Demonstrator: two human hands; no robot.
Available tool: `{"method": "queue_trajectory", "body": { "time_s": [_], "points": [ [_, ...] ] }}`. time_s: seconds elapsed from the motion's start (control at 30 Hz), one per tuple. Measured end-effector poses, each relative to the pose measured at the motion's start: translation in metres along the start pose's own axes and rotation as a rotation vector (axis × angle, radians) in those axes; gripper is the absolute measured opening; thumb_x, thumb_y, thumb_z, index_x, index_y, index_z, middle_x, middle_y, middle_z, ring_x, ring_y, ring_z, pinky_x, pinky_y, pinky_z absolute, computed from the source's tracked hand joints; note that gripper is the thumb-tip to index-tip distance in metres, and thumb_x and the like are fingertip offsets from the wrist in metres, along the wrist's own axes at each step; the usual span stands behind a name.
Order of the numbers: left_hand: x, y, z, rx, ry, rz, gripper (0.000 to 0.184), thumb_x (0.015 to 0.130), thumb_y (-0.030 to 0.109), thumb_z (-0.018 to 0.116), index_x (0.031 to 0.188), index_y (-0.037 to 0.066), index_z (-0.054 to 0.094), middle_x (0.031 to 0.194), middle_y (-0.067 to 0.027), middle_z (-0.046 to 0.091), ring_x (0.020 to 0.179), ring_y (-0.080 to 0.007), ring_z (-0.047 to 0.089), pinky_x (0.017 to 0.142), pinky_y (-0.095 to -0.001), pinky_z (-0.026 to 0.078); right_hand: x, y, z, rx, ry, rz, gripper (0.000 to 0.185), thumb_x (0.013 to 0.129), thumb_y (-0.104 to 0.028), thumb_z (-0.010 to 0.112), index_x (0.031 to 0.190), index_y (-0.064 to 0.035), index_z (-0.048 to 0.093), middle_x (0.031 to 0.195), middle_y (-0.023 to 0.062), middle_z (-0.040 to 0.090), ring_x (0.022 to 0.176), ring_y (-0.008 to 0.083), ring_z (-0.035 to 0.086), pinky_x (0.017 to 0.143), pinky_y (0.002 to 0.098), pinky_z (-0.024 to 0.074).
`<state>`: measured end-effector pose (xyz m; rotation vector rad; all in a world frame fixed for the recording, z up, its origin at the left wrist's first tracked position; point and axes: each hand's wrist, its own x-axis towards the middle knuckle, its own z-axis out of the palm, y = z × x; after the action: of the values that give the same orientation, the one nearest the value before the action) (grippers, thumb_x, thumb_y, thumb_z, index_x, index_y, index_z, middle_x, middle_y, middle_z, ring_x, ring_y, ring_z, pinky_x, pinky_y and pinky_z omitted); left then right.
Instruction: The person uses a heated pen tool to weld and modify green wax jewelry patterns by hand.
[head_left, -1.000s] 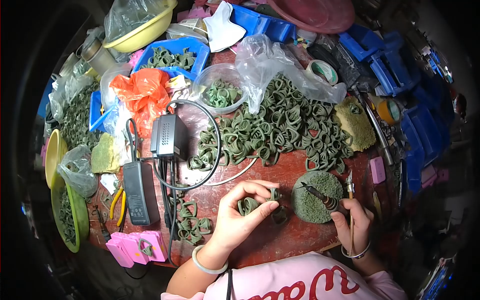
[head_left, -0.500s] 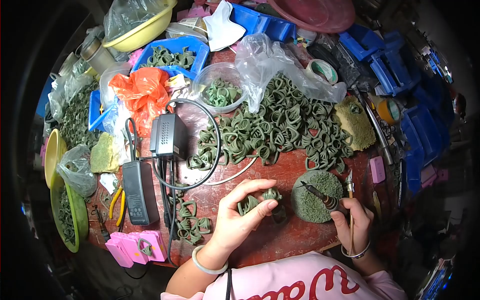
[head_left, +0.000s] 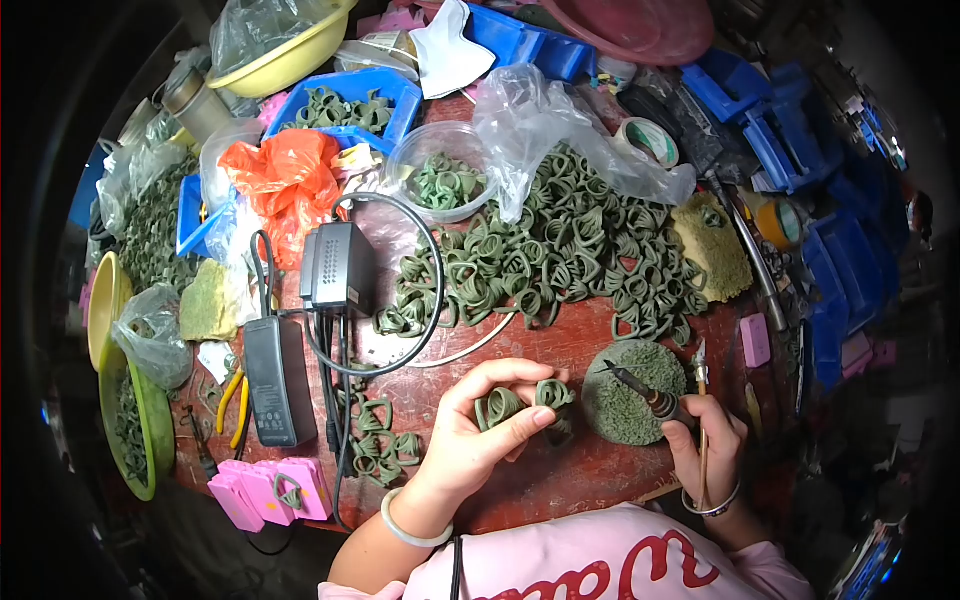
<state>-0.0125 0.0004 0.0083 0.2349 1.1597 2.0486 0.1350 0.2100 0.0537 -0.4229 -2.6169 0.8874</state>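
Note:
My left hand (head_left: 487, 420) pinches a small green ring (head_left: 553, 393) between thumb and fingers, and another green ring (head_left: 497, 407) sits inside the curl of its fingers. My right hand (head_left: 708, 450) is closed around a black pen-like tool (head_left: 645, 391) with a dark pointed tip, and a thin brown-handled tool (head_left: 703, 420) is held upright in the same hand. The black tool's tip lies over a round pad with a granular green surface (head_left: 632, 420), apart from the ring. Beyond both hands spreads a large heap of green rings (head_left: 570, 240).
A black power box (head_left: 337, 268) and adapter (head_left: 278, 380) with cables stand at the left. Pink blocks (head_left: 245, 495) lie at the table's front left edge. Further back are a blue tray (head_left: 402, 100), a clear bowl (head_left: 400, 165) and plastic bags. A yellow-green sponge (head_left: 712, 250) lies right.
The ring pinched in my left hand has turned, and its looped side now shows more. My right hand has hardly moved with its tools. The whole view has shifted slightly.

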Motion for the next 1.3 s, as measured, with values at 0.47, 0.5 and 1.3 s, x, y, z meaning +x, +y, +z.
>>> {"method": "queue_trajectory", "body": {
  "time_s": [0.47,0.5,1.3],
  "points": [
    [-0.002,0.004,0.002,0.087,0.043,-0.022,0.036,0.083,0.002,0.076,0.117,0.005,0.064,0.092,0.0019,0.064,0.067,-0.0012,0.052,0.056,-0.0167,0.041,-0.001,0.000,0.000,0.002,0.007,-0.012,0.032,0.088,-0.027,0.072,0.092,0.0017,0.059,0.074,0.0121,0.060,0.064,0.0267,0.060,0.062,0.0339,0.0468],
    [-0.002,0.004,0.002,0.092,0.047,-0.038,0.037,0.082,0.002,0.076,0.117,0.005,0.064,0.091,0.0024,0.064,0.069,-0.0016,0.053,0.058,-0.0173,0.043,-0.001,0.000,0.000,-0.002,0.004,-0.019,0.032,0.088,-0.027,0.072,0.092,0.0016,0.059,0.074,0.0121,0.060,0.064,0.0266,0.060,0.061,0.0339,0.0468],
    [-0.001,0.000,-0.009,-0.350,-0.114,-0.240,0.033,0.085,0.002,0.070,0.115,0.005,0.057,0.098,-0.0166,0.067,0.065,-0.0063,0.054,0.048,-0.0167,0.038,-0.002,0.007,-0.020,-0.170,0.065,-0.025,0.032,0.086,-0.026,0.075,0.091,0.0015,0.059,0.073,0.0123,0.059,0.064,0.0278,0.058,0.061,0.0349,0.0454]
  ]
}}
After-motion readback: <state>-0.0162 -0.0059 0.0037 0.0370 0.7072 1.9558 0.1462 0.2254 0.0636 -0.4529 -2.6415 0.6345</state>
